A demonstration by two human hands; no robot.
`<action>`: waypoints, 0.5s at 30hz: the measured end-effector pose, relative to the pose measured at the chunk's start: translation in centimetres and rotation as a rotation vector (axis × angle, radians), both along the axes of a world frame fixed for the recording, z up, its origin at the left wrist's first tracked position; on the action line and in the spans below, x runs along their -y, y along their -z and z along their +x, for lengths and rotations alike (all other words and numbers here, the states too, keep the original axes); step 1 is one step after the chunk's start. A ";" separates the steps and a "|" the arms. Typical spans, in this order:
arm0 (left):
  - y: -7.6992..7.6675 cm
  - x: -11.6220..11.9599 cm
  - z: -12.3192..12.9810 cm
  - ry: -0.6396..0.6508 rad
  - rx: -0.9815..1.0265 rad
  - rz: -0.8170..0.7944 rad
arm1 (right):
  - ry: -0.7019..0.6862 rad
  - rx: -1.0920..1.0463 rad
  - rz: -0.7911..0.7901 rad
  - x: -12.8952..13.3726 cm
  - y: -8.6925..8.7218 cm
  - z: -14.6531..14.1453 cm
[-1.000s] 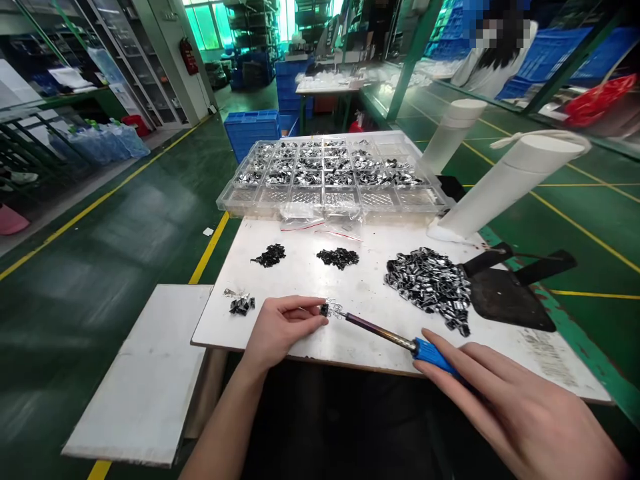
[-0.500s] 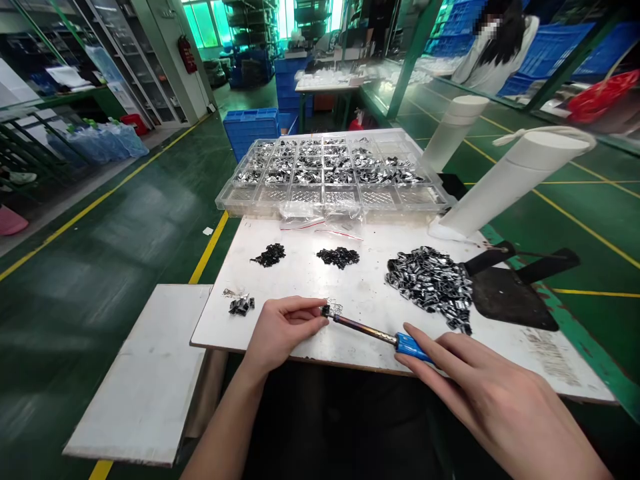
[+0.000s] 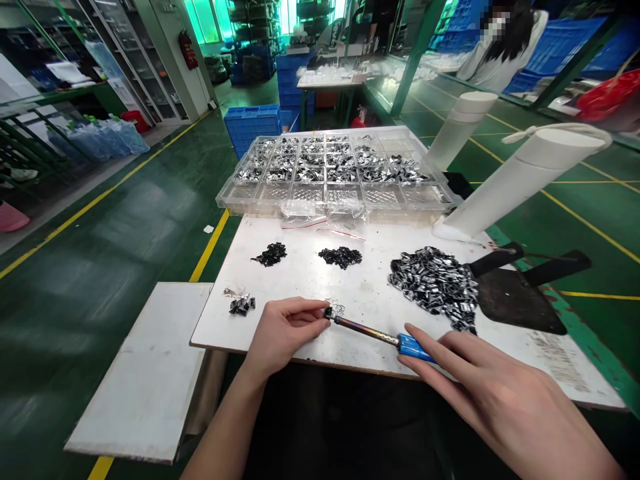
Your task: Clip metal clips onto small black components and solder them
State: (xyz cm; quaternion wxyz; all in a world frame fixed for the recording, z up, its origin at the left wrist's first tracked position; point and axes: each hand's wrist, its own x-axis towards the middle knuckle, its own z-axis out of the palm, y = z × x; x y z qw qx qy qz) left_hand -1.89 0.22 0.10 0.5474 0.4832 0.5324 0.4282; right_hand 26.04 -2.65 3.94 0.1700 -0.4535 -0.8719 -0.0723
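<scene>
My left hand [image 3: 284, 331] pinches a small black part [image 3: 328, 312] between thumb and fingertips, just above the white tabletop. The blue handle [image 3: 414, 347] of a soldering-iron-like tool is held in my right hand [image 3: 480, 383]. The tool's metal shaft [image 3: 367, 330] points left, and its tip meets the small black part. Thin wire pieces [image 3: 337, 307] lie right behind that part. A few black pieces [image 3: 243, 306] rest left of my left hand. Two small black piles [image 3: 271, 254] [image 3: 341, 257] lie farther back, and a large pile of shiny black pieces [image 3: 434, 283] is at the right.
A clear compartment tray [image 3: 340, 193] of metal pieces stands at the back, with plastic bags [image 3: 323, 220] before it. On the right are a black scoop [image 3: 520, 300] and white tubes [image 3: 527, 180]. A lower white board [image 3: 145, 373] is at left. A person [image 3: 503, 50] is behind.
The view has shifted slightly, moving the right-hand objects a little rightward in the picture. Both hands keep nearly the same pose, with the tool tip still at the small part.
</scene>
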 end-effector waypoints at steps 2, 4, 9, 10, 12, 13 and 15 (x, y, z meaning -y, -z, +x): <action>0.0 0.0 0.0 0.004 -0.001 -0.002 | -0.002 0.008 -0.001 -0.1 -0.1 0.1; 0.0 0.0 0.0 0.006 -0.001 -0.005 | -0.006 0.014 -0.005 -0.1 -0.2 0.1; 0.1 0.0 0.0 0.007 -0.004 -0.001 | -0.005 0.004 -0.008 -0.1 0.0 0.3; 0.0 0.0 0.0 0.007 -0.004 -0.001 | -0.001 -0.002 -0.005 -0.1 0.1 0.3; 0.0 0.0 -0.1 0.002 0.003 -0.008 | 0.009 -0.017 0.007 0.0 0.2 0.3; 0.0 0.0 -0.1 -0.004 0.007 -0.015 | 0.015 -0.025 0.016 0.1 0.2 0.3; 0.0 0.0 -0.2 -0.014 0.014 -0.026 | 0.029 -0.037 0.027 0.1 0.2 0.3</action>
